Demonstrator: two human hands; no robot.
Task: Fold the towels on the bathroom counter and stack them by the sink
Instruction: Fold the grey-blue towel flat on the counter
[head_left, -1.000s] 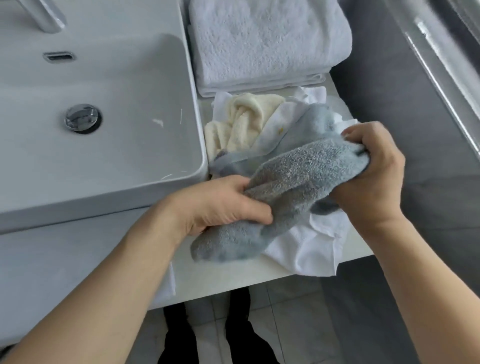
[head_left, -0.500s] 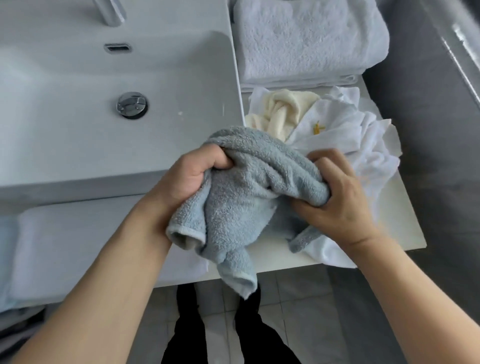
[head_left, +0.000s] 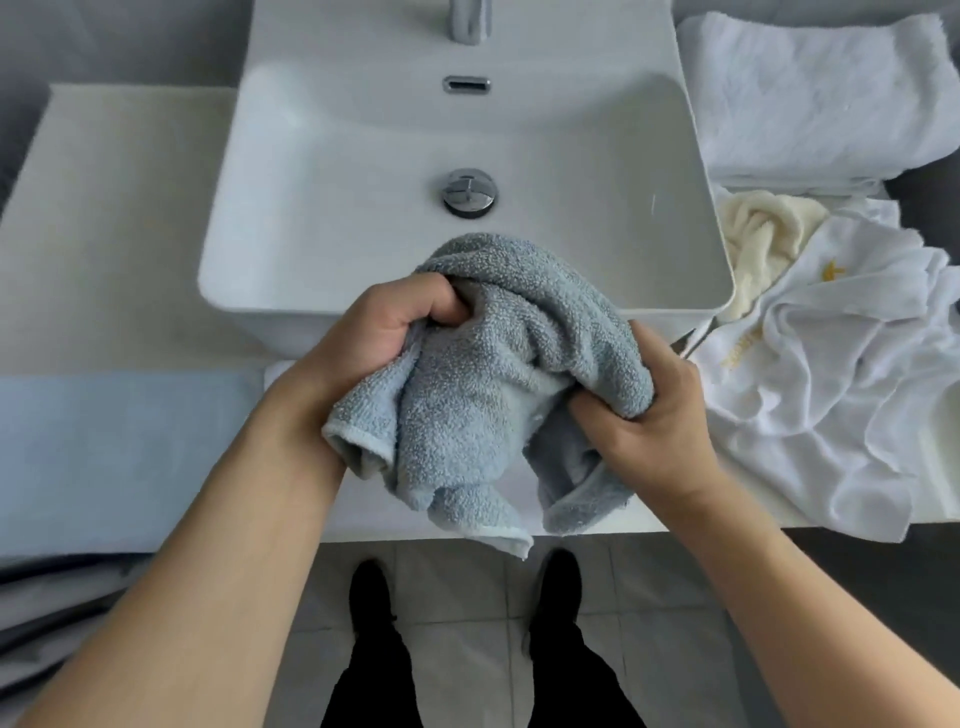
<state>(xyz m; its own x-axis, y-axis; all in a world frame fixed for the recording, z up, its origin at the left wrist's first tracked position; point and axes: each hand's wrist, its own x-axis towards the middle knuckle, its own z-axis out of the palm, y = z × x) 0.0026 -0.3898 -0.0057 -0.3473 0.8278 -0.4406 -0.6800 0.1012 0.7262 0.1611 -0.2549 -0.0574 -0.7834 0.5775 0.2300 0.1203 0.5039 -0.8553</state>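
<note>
Gripping grey towel (head_left: 483, 374), both hands

A white rectangular basin (head_left: 332, 171) stands on a pale counter (head_left: 119, 208), just beyond the fingers, with a chrome drain (head_left: 469, 191) in its bottom, an overflow slot (head_left: 466, 84) above that, and the foot of a chrome tap (head_left: 470, 21) at the far rim. Below the fingers, past the counter's near edge, lies a floor of grey tiles (head_left: 457, 587) with pale joints. Soft, even light falls on everything, and grey surfaces (head_left: 930, 597) darken the far corners and the right side.
</note>
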